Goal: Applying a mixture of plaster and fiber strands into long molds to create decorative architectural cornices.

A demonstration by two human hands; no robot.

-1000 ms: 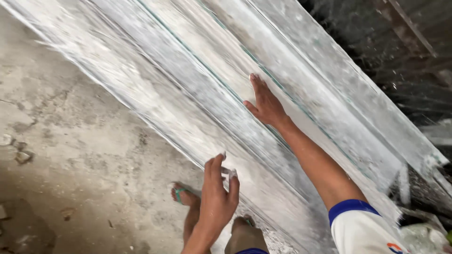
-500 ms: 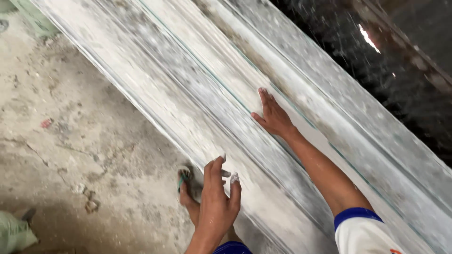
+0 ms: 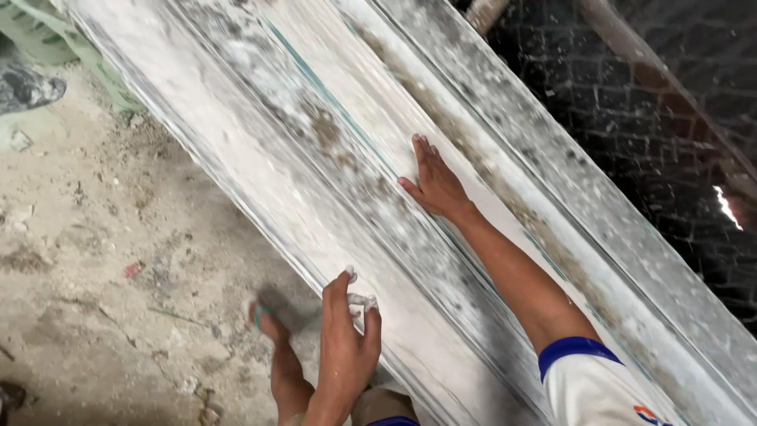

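Note:
A long white plaster moulding with ridges and grooves runs diagonally from the upper left to the lower right. My right hand lies flat on its middle band, fingers together and pointing up the length. My left hand rests against the near edge of the moulding, its fingertips whitened with plaster. My foot in a green sandal stands on the ground just below that edge.
Rough, dusty concrete floor with small debris lies to the left. Green sacks sit at the upper left corner. A dark brick wall behind wire mesh stands beyond the far side of the moulding.
The view has shifted along the moulding. My right hand stays flat on the middle band and my left hand stays at the near edge. The green sacks have come into view.

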